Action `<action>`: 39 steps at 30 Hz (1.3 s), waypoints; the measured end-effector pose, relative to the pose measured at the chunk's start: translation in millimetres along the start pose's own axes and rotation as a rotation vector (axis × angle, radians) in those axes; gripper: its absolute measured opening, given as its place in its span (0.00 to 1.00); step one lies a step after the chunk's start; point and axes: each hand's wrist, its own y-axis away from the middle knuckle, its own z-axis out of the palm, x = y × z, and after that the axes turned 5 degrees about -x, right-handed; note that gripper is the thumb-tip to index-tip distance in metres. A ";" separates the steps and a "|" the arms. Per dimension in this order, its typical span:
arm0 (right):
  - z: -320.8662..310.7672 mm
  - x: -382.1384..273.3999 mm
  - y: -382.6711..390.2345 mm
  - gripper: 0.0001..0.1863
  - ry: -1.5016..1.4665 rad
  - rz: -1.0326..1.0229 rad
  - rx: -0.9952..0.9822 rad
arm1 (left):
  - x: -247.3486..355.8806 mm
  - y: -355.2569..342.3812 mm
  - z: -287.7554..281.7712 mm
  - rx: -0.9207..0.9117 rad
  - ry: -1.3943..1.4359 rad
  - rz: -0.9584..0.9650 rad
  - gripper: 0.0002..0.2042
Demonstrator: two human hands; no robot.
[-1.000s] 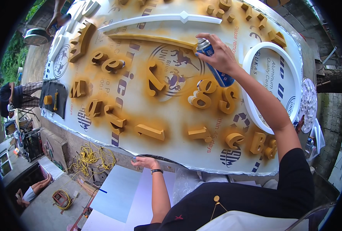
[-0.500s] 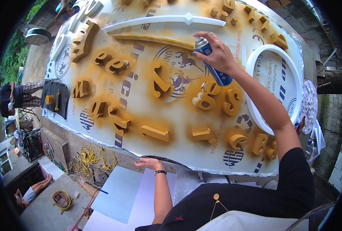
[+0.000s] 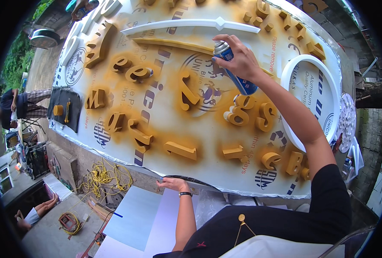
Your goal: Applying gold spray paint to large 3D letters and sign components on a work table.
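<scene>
My right hand [image 3: 241, 62] grips a blue spray can [image 3: 243, 85], tilted with its top toward the upper left, index finger over the nozzle. It hangs above a printed protective sheet [image 3: 173, 122] stained with gold overspray. Close by are a gold letter g [image 3: 239, 111] with white still showing on its left side, a gold letter s [image 3: 265, 117] and a long, thin gold strip [image 3: 173, 44]. A white curved strip [image 3: 191, 25] lies beyond. Near the sheet's front edge, my left hand [image 3: 173, 184] is empty, fingers extended.
A large white ring [image 3: 287, 105] lies under my right forearm. More gold letters, such as an e [image 3: 138, 74], cover the sheet; white letters [image 3: 70, 49] lie far left. Yellow cord [image 3: 107, 177] tangles on the ground. Another person's hand [image 3: 84, 9] is at the far left corner.
The sheet and its letters sit slightly farther right in the view. My right hand with the can has shifted slightly left across them, and my left hand slightly right.
</scene>
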 end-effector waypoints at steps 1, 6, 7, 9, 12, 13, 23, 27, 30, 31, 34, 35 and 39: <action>0.8 -3.0 -2.0 0.27 -0.012 -0.007 0.012 | -2.2 -1.4 -0.1 0.003 0.001 0.000 0.23; 5.1 -6.2 -8.0 0.27 0.007 0.005 -0.007 | 9.0 4.7 0.3 -0.038 0.034 -0.040 0.23; 5.3 -5.9 -8.4 0.27 0.009 0.006 -0.005 | 7.9 4.7 2.3 -0.041 0.036 -0.041 0.23; 8.0 -12.0 -11.8 0.27 0.001 -0.001 -0.004 | -1.8 -0.1 1.0 -0.038 0.030 -0.029 0.23; 11.5 -19.6 -17.2 0.27 -0.024 -0.031 0.026 | -16.1 -6.5 -0.7 -0.067 0.035 -0.024 0.25; 13.5 -20.2 -19.8 0.27 -0.016 -0.016 0.007 | -20.8 -8.3 -1.3 -0.064 0.036 -0.024 0.25; 25.5 -30.4 -37.1 0.27 -0.010 -0.039 -0.021 | -4.8 -1.1 1.0 -0.035 0.013 -0.023 0.24; 29.1 -36.3 -41.5 0.27 -0.026 -0.029 -0.031 | 1.9 0.1 -0.3 -0.045 0.052 -0.066 0.24; 32.3 -38.3 -46.6 0.27 -0.045 -0.061 0.008 | 4.3 1.2 0.0 -0.041 0.065 -0.052 0.24; 32.9 -39.0 -48.2 0.27 -0.032 -0.053 -0.008 | 4.6 1.0 0.4 -0.041 0.066 -0.053 0.24; 36.8 -43.3 -53.0 0.27 -0.029 -0.064 -0.008 | 0.8 -1.1 0.1 -0.021 0.038 -0.039 0.24; 37.6 -44.3 -54.5 0.27 -0.037 -0.078 0.009 | 0.2 -1.0 -0.1 -0.031 0.039 -0.052 0.25; 42.6 -46.1 -62.2 0.27 -0.027 -0.104 0.022 | 1.1 -1.7 -1.3 -0.051 0.007 -0.076 0.25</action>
